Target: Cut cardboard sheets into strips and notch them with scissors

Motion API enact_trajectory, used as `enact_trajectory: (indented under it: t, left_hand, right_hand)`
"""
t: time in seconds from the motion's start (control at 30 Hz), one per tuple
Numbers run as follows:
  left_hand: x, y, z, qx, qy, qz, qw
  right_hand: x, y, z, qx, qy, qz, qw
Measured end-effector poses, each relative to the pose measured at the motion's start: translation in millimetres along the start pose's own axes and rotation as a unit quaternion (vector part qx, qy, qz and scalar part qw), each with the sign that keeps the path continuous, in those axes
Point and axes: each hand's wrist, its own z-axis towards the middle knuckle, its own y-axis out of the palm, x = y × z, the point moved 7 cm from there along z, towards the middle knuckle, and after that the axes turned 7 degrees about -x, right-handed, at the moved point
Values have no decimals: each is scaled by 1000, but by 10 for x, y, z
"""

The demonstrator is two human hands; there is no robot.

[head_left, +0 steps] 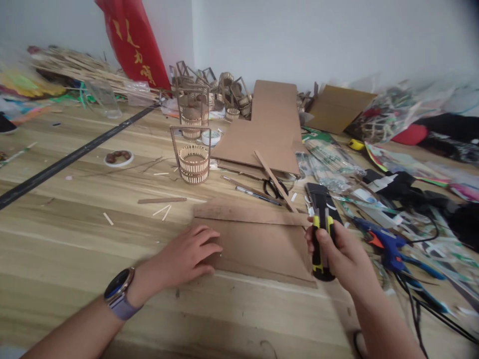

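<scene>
My left hand [196,249], with a watch [119,291] on its wrist, lies with fingers apart on the left end of a flat piece of cardboard [258,249]. A narrow cardboard strip [247,215] rests along the far edge of that piece. In my right hand [342,249] is a yellow and black utility knife [322,249], held upright over the cardboard's right end. My thumb presses on its front. Just beyond, a thin brown strip [275,179] lies slanted across black-handled scissors [276,188].
A small stick basket [193,164] stands beyond my left hand, near a pen [258,195]. A large cardboard sheet [258,139] lies farther back. On the right are a blue glue gun [385,244], blue-handled pliers [422,269] and cables. Several more baskets [228,94] crowd the wall.
</scene>
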Motion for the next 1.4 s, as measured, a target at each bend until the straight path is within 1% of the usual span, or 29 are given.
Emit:
enact_trajectory:
  t: [0.07, 0.17, 0.3, 0.4, 0.53, 0.67, 0.8, 0.87, 0.97, 1.07, 1.13, 1.2, 1.27, 1.4]
  left_hand:
    - [-11, -1, 10, -7, -4, 1, 1000]
    - [-19, 8, 20, -20, -10, 0, 1000]
    - [-6, 15, 24, -29, -9, -7, 1000]
    - [-5, 2, 25, -21, -9, -6, 1000]
    - [-11, 13, 26, -17, -5, -14, 1000]
    - [2, 27, 12, -8, 1, -7, 1000]
    - [13, 13, 0, -1, 2, -1, 1000]
    - [15, 14, 2, -6, 3, -1, 1000]
    - [15, 29, 8, -10, 1, 18, 1000]
    - [5, 58, 10, -2, -10, 53, 999]
    - [-1, 96, 10, -8, -19, 76, 997]
    - [-12, 140, 11, -23, -28, 93, 995]
    - [-23, 171, 13, -36, -36, 102, 993]
    - [-39, 192, 16, -41, -42, 103, 993]
  right_hand:
    - [54, 106, 8, -40, 38, 106, 993]
    - [99, 273, 5, -87, 82, 202, 972]
    - [151, 453, -27, -136, 128, 285, 940]
    - [186, 519, -58, -147, 153, 322, 923]
    - [192, 583, -95, -152, 173, 346, 909]
    - [189, 676, -127, -179, 186, 344, 903]
    - [180, 752, -158, -213, 170, 328, 904]
    - [136, 795, -193, -250, 154, 308, 905]
    - [39, 865, -268, -311, 156, 268, 899]
    - [-105, 952, -319, -371, 159, 233, 885]
    - [-188, 1021, -339, -403, 165, 233, 870]
    - [-226, 1073, -345, -407, 184, 260, 856]
    - [-242, 1107, -349, -396, 198, 301, 844]
    - [-243, 1136, -381, -370, 222, 377, 820]
